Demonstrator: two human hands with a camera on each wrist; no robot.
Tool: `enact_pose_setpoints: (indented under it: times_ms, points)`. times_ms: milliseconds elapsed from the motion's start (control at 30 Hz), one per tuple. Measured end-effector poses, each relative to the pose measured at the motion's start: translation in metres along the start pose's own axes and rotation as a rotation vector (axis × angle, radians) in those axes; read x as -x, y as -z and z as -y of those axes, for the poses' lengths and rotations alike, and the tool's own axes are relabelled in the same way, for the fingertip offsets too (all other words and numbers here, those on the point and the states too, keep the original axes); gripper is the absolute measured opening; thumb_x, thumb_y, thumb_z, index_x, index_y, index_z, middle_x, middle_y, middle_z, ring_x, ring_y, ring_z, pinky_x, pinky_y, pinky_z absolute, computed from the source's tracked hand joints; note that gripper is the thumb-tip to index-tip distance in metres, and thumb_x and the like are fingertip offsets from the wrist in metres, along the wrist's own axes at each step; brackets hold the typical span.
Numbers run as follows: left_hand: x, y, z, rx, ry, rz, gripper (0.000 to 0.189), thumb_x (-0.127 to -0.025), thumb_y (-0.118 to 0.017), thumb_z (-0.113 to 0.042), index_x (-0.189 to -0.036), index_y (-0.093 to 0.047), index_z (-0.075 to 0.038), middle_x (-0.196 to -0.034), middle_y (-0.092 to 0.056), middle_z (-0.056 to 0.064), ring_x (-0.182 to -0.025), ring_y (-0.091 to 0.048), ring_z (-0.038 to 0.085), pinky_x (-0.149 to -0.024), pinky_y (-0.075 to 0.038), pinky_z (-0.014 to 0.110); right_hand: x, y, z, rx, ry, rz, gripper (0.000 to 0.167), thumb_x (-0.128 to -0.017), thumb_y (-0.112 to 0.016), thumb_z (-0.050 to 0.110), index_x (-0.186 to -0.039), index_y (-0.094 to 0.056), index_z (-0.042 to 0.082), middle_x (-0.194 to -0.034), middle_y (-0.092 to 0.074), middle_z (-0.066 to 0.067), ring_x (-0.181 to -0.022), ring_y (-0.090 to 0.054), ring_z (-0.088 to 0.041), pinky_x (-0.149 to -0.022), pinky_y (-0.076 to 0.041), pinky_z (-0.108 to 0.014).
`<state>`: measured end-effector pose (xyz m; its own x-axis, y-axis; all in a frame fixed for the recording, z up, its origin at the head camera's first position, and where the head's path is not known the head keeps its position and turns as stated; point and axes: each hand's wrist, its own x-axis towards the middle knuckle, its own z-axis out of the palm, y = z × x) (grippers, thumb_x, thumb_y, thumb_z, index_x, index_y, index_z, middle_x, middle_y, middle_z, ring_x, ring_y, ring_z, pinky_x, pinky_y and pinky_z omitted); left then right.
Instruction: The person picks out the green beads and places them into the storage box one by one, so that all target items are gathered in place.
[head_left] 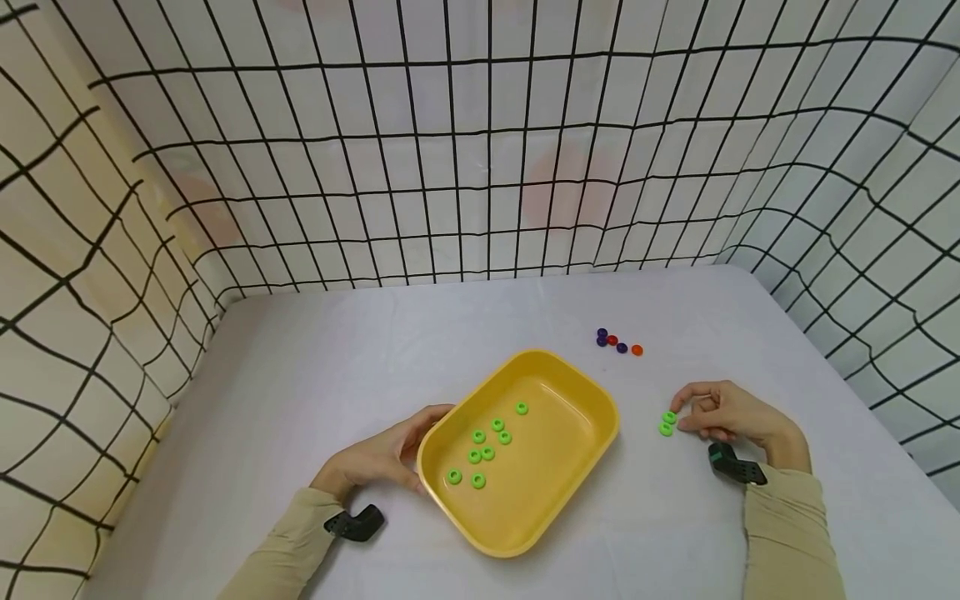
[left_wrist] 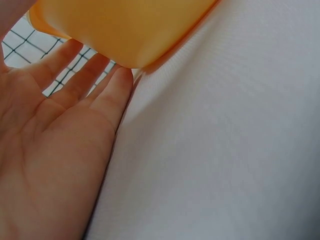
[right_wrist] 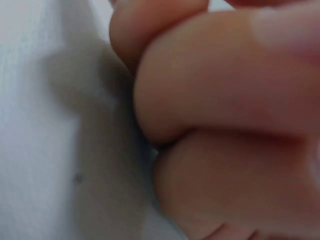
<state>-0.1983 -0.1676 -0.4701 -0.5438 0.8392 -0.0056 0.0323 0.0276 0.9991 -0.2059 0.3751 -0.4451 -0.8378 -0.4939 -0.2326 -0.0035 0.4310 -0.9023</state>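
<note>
A yellow plastic tray (head_left: 570, 467) lies at an angle on the white-covered table, with several small green rings (head_left: 478, 481) scattered over its left half. My left hand (head_left: 386, 450) holds the tray's left side, thumb and fingers spread around its outer wall. In the left wrist view, the fingers (left_wrist: 82, 82) touch that wall from below the rim. Right of the tray, my right hand (head_left: 735, 414) pinches a green ring (head_left: 670, 417) between thumb and index finger. A second green ring (head_left: 665, 429) lies against it. Curled fingers (right_wrist: 215, 85) fill the right wrist view and hide the rings.
Beyond the tray, towards the right, lies a small group of purple, red and orange pieces (head_left: 622, 348). A black wire grid (head_left: 487, 179) over white cloth borders the table at the back and both sides. Each wrist carries a black device (head_left: 356, 523).
</note>
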Motion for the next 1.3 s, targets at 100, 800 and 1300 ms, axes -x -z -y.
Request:
enact_pose_setpoints:
  times_ms: [100, 800, 1300]
  points:
    - [0.0, 0.0, 0.0, 0.0, -0.007, 0.003, 0.101, -0.075, -0.087, -0.027, -0.155, -0.026, -0.016, -0.157, -0.034, 0.011, -0.14, -0.035, 0.024, -0.116, -0.023, 0.038, -0.002, -0.001, 0.001, 0.015, -0.025, -0.007, 0.022, -0.093, -0.066, 0.007, -0.109, -0.059, -0.006, -0.055, -0.048, -0.002, -0.044, -0.043, -0.006, -0.039, -0.037, -0.022]
    - [0.001, 0.0, 0.0, 0.01, 0.0, 0.006, 0.102, -0.074, -0.087, -0.03, -0.155, -0.026, -0.019, -0.157, -0.034, 0.008, -0.139, -0.036, 0.023, -0.116, -0.023, 0.041, -0.01, -0.009, 0.006, 0.004, -0.032, -0.02, 0.024, -0.093, -0.066, 0.007, -0.101, -0.055, -0.012, -0.06, -0.055, 0.007, -0.045, -0.043, -0.001, -0.041, -0.036, -0.017]
    - [0.001, 0.0, 0.0, -0.014, 0.01, -0.003, 0.102, -0.073, -0.087, -0.029, -0.155, -0.027, -0.019, -0.157, -0.035, 0.006, -0.14, -0.035, 0.021, -0.116, -0.018, 0.046, -0.011, -0.011, 0.017, 0.053, -0.161, -0.184, 0.028, -0.09, -0.071, 0.017, -0.101, -0.058, -0.005, -0.06, -0.056, 0.003, -0.047, -0.043, -0.006, -0.043, -0.036, -0.023]
